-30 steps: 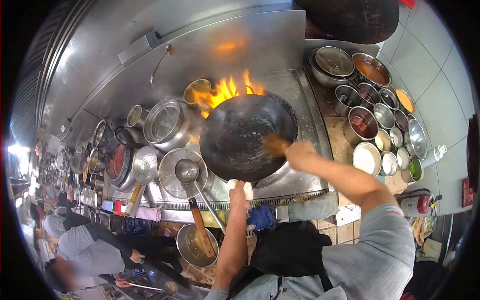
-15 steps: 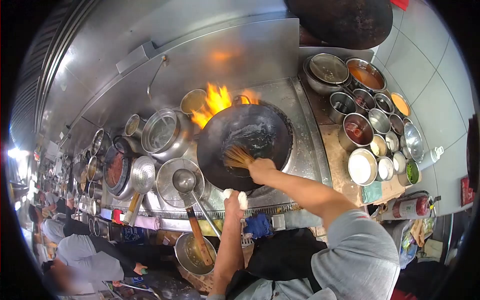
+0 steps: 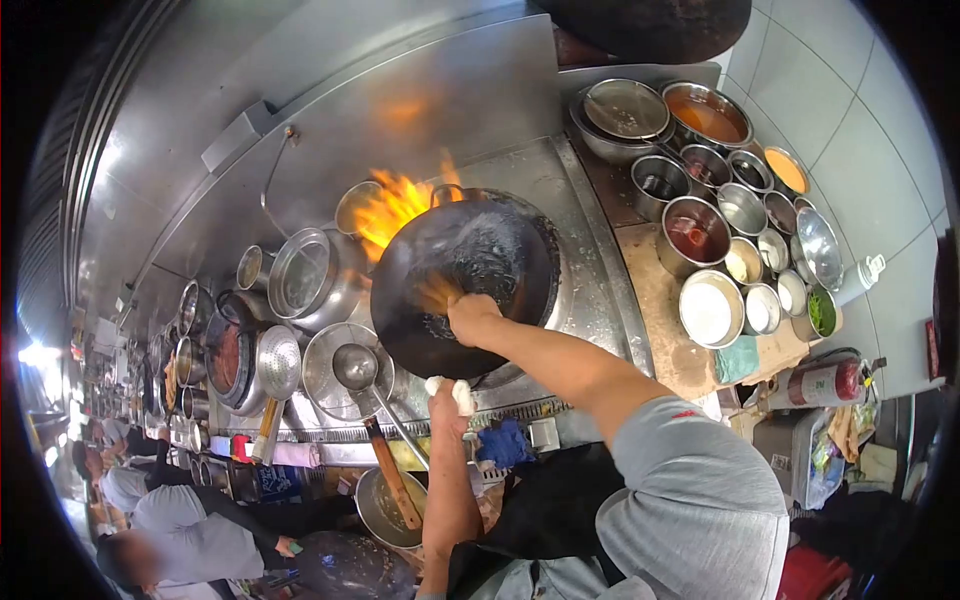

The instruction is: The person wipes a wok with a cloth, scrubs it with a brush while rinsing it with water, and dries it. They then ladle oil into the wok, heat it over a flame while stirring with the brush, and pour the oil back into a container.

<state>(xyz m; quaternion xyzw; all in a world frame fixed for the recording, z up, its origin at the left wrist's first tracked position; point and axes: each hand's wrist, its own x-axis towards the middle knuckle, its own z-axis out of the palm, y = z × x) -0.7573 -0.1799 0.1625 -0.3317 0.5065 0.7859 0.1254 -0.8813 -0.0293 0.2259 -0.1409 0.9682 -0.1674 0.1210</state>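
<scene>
A black wok [image 3: 405, 250] sits tilted over the burner, its inside wet. My right hand [image 3: 474, 318] is closed around a bamboo wok brush [image 3: 437, 294], whose bristles are blurred inside the wok. At the near rim, my left hand [image 3: 446, 412] is closed on a folded white cloth [image 3: 462, 397]; the wok's edge is right beside it, and the exact grip is hidden.
Flames [image 3: 392, 212] rise behind the wok's far left rim. A ladle [image 3: 356, 367] rests on a strainer [image 3: 322, 345] to the left. Seasoning containers [image 3: 712, 308] crowd the right side. A co-worker [image 3: 190, 525] is at lower left.
The brush has swept within the wok and is now more blurred. My left hand stays at the near rim with the cloth. The whole view has shifted slightly.
</scene>
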